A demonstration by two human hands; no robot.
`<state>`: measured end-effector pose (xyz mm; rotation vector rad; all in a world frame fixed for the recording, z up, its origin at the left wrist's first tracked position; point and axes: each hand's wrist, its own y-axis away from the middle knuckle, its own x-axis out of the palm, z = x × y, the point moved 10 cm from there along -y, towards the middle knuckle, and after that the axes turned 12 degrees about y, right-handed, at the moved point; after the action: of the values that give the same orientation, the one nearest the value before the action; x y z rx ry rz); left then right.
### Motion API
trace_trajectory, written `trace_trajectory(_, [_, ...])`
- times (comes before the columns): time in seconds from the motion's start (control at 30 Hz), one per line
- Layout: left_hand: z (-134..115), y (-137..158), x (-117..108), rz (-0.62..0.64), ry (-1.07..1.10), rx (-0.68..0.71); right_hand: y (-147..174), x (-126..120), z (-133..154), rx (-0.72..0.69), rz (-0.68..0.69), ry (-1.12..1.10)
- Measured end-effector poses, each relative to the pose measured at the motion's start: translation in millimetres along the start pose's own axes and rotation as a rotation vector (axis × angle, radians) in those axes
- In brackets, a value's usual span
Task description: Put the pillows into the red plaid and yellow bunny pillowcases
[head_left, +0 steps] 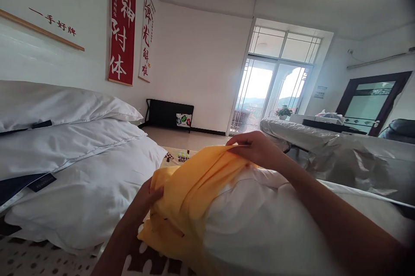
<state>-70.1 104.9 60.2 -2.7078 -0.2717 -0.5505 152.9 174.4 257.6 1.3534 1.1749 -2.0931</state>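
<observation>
Mostly visible; left hand (149,198) grips yellow fabric (194,176), fingers partly hidden; right hand (256,148) pinches its upper edge; white pillow (246,215) cut off below.

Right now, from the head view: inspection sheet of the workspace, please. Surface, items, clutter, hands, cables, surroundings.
Surface: patterned cloth, beige and dark brown, partly covered.
Items: yellow cloth partly over a white pillow-like bundle.
Clutter: stacked white bedding at left, dark labels showing.
Right hand: fingers pinch the yellow cloth's upper edge; right hand.
Left hand: left hand at the cloth's left side, thumb in front; other fingers mostly hidden.
Cables: nothing certain; pipe or conduit on right-hand wall.
Surroundings: hanging scrolls, glazed doorway, potted plant, plastic-draped furniture, dark-framed door.
</observation>
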Motion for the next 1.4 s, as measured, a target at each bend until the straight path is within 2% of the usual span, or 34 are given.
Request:
trace_trajectory(0.1, [5.3, 5.8, 4.1, 0.093, -0.063, -0.037, 5.9, 7.6, 14.0, -0.082, 0.039, 0.143])
trace_trajectory(0.23, [-15.5, 19.5, 18.7, 0.197, -0.287, 0.089, 6.3, 3.3, 20.5, -0.073, -0.067, 0.303])
trace_trajectory(0.33, [-30.8, 25.2, 20.0, 0.109, -0.418, 0.199, 8.2, 5.5, 29.8, -0.127, -0.103, 0.295])
trace_trajectory(0.43, [-35.4, 26.7, 16.7, -0.014, -0.375, 0.268, 13.8, 11.9, 43.1, -0.230, -0.089, 0.285])
trace_trajectory(0.53, [-34.9, 27.7, 13.6, -0.127, -0.305, 0.320, 23.6, 23.2, 58.9, -0.357, -0.021, 0.367])
trace_trajectory(0.63, [-34.3, 28.6, 10.0, -0.232, -0.248, 0.348, 37.0, 25.8, 74.2, -0.437, -0.035, 0.430])
trace_trajectory(0.7, [-32.6, 27.2, 8.7, -0.269, -0.234, 0.331, 46.2, 30.9, 82.1, -0.467, -0.019, 0.418])
trace_trajectory(0.8, [-31.6, 25.5, 13.9, -0.237, -0.248, 0.310, 51.7, 51.1, 79.3, -0.431, 0.070, 0.421])
trace_trajectory(0.87, [-43.8, 35.1, 17.6, -0.279, -0.373, 0.427, 47.3, 64.3, 67.2, -0.349, 0.095, 0.444])
trace_trajectory(0.93, [-68.5, 63.2, 25.4, -0.430, -0.593, 0.714, 40.1, 74.8, 55.9, -0.290, 0.093, 0.449])
trace_trajectory(0.97, [-78.4, 81.4, 36.2, -0.484, -0.701, 0.884, 36.5, 79.0, 52.6, -0.277, 0.087, 0.442])
trace_trajectory(1.0, [-82.8, 96.7, 51.7, -0.480, -0.795, 1.032, 33.1, 81.8, 50.7, -0.267, 0.073, 0.434])
trace_trajectory(1.07, [-76.2, 110.9, 88.2, -0.323, -0.975, 1.199, 28.0, 85.8, 50.9, -0.261, 0.053, 0.420])
trace_trajectory(1.13, [-58.3, 104.8, 115.2, -0.187, -1.205, 1.183, 25.3, 88.3, 54.1, -0.253, 0.039, 0.421])
trace_trajectory(1.2, [-44.8, 91.2, 123.7, -0.212, -1.427, 1.111, 24.4, 90.8, 58.1, -0.247, 0.033, 0.446])
trace_trajectory(1.27, [-40.8, 79.8, 121.0, -0.287, -1.538, 1.057, 24.0, 93.6, 61.0, -0.244, 0.032, 0.478])
trace_trajectory(1.4, [-43.5, 67.8, 108.7, -0.330, -1.594, 0.977, 20.6, 99.9, 60.7, -0.224, 0.049, 0.520])
